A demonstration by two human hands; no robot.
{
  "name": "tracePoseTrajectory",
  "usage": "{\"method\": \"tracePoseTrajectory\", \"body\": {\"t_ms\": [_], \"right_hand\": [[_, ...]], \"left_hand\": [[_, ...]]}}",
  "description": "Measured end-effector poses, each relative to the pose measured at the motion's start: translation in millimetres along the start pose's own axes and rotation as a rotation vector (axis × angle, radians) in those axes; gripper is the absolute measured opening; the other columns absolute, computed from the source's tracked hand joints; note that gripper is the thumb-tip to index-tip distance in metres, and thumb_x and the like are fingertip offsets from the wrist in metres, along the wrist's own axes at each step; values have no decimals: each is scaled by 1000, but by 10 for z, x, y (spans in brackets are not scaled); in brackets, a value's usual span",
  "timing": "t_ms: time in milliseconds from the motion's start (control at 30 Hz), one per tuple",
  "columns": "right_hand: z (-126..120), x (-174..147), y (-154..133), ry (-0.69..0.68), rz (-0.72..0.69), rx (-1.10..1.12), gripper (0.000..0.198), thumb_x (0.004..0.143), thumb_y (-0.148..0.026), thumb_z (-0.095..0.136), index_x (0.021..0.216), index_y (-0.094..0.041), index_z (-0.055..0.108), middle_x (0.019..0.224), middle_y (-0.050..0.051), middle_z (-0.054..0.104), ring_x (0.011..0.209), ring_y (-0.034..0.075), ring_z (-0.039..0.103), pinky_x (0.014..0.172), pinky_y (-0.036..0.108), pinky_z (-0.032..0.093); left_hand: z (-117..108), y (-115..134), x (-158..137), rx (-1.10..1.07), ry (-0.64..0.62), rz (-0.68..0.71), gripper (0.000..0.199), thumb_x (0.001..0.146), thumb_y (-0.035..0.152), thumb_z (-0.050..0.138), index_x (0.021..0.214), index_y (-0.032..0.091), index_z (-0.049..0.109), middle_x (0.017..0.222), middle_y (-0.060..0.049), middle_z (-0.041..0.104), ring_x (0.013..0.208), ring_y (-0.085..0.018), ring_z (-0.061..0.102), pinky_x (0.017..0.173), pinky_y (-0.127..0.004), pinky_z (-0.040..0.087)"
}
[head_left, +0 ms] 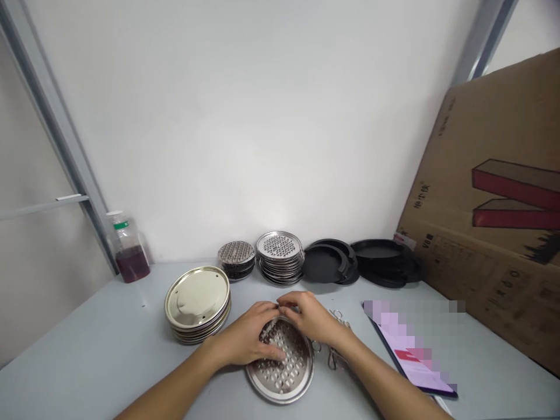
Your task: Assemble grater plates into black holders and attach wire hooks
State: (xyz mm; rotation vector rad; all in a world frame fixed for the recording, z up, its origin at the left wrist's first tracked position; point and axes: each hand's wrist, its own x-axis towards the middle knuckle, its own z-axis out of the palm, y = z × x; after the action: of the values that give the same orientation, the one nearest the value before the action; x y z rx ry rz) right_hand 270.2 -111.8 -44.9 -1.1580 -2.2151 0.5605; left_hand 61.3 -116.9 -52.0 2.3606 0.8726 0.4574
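A round metal grater plate point(286, 370) with raised perforated teeth lies on the table in front of me. My left hand point(251, 335) is closed on its left and far side, thumb across the toothed face. My right hand point(312, 315) is at the far rim, thumb and fingers pinched together close to my left fingertips. Whatever is between those right fingertips is too small or hidden to make out. Just right of the plate, partly behind my right forearm, lie several small wire rings or hooks point(332, 359).
To the left stands a stack of gold-toned round lids point(196, 300). Along the wall are a short grater stack point(237, 254), a taller one point(280, 248) and black round trays point(324, 262). A bottle of dark red liquid point(131, 262), a tablet point(413, 356) and a cardboard box point(494, 233) flank them.
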Motion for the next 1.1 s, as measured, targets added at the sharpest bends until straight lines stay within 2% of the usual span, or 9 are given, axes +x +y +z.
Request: {"method": "tracePoseTrajectory", "body": {"t_ms": [100,233,800,867,1000,1100], "right_hand": [[49,-111,-46,-30,-73,15,24,93,-23,53,107,-19,72,100,7,74,92,20,66,84,28,48],[57,-158,-83,-62,-84,-6,23,94,-25,54,110,-20,70,102,8,71,93,21,65,84,28,47],[73,-160,-44,-68,-108,7,21,93,-22,55,107,-21,71,99,6,72,89,20,66,81,28,48],[103,-137,4,-13,-108,1,21,92,-24,56,107,-22,71,98,6,73,89,20,67,81,29,49],[83,47,161,334,-22,-74,27,91,-28,57,113,-18,69,100,9,74,88,22,68,83,32,52],[-37,260,258,500,42,-145,37,93,-27,52,125,-13,64,106,14,70,97,27,64,90,41,49]], "left_hand": [[59,-6,-46,-22,29,-6,65,71,48,80,129,26,60,141,-10,51,135,-29,40,115,-43,31],[73,21,-57,-59,51,-8,53,72,44,81,120,28,65,138,-7,53,133,-27,42,114,-39,33],[79,19,-67,-42,61,-22,59,72,44,81,125,27,64,139,-8,53,133,-27,42,114,-39,33],[83,5,-68,-35,64,-13,61,72,46,81,127,28,63,140,-8,52,134,-28,41,114,-39,33],[96,-40,-75,-17,64,-9,68,71,50,80,133,29,59,143,-10,50,136,-30,39,114,-42,32],[98,-63,-83,-16,64,-33,70,70,54,79,133,29,60,144,-11,49,137,-31,39,114,-43,32]]}}
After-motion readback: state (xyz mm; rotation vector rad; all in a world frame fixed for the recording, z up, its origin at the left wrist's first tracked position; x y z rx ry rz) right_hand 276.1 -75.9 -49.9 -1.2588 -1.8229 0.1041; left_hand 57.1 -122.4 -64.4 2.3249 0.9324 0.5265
